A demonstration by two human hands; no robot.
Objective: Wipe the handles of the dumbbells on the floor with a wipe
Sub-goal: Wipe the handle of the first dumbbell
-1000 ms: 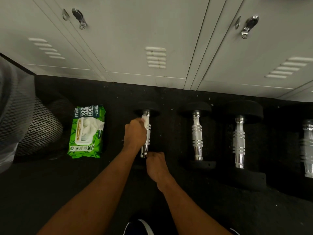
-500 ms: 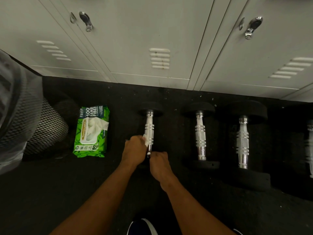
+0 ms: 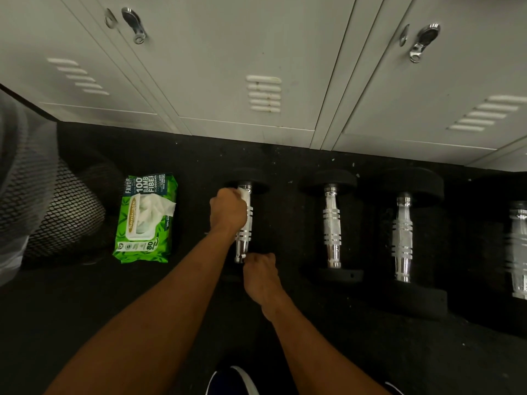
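Several black dumbbells with chrome handles lie in a row on the dark floor. My left hand [image 3: 228, 210] grips a white wipe [image 3: 243, 195] wrapped round the far part of the leftmost dumbbell's handle [image 3: 244, 238]. My right hand [image 3: 261, 276] grips the near end of that same dumbbell, its near weight hidden under the hand. Two more dumbbells [image 3: 332, 226] [image 3: 402, 238] lie to the right, and a further one [image 3: 517, 249] shows at the right edge.
A green pack of wipes [image 3: 145, 220] lies open on the floor left of the dumbbells. A mesh bin [image 3: 42, 212] stands at the far left. Grey lockers [image 3: 262, 67] run along the back. My shoe [image 3: 232, 382] shows at the bottom.
My left hand slid with the wipe down the handle toward me, then back up to its far end. My right hand stayed at the near end.
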